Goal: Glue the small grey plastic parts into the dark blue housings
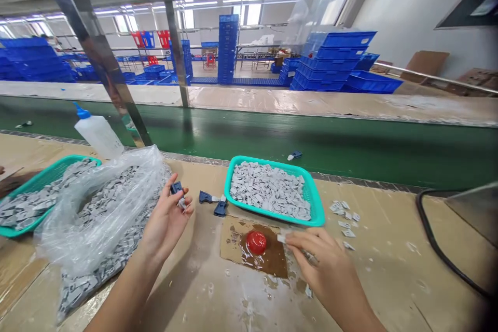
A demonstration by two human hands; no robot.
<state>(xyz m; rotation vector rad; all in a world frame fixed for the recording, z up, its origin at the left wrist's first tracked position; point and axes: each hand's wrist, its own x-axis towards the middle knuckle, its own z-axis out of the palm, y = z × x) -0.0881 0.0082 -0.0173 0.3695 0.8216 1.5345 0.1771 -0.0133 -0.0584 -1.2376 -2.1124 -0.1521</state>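
Observation:
My left hand [167,218] is closed around a dark blue part [176,187] with a light grey piece at its lower end. Between thumb and fingertips, my right hand [322,259] pinches a small light grey piece [281,238], just right of a red dome [256,243]. The dome sits on a wet brown cardboard square [233,255]. Behind it stands a teal basket [319,212] full of small grey pieces. Two dark blue parts with pale tips, one of them upright [220,208] and the other sideways [205,197], lie between my left hand and the basket.
A plastic bag of grey pieces [116,218], another teal basket [58,171] and a blue-capped bottle [99,135] are at the left. Loose grey pieces [344,224] lie at the right, near a black cable [436,249]. A green conveyor belt [233,135] runs behind, carrying a blue part [296,154].

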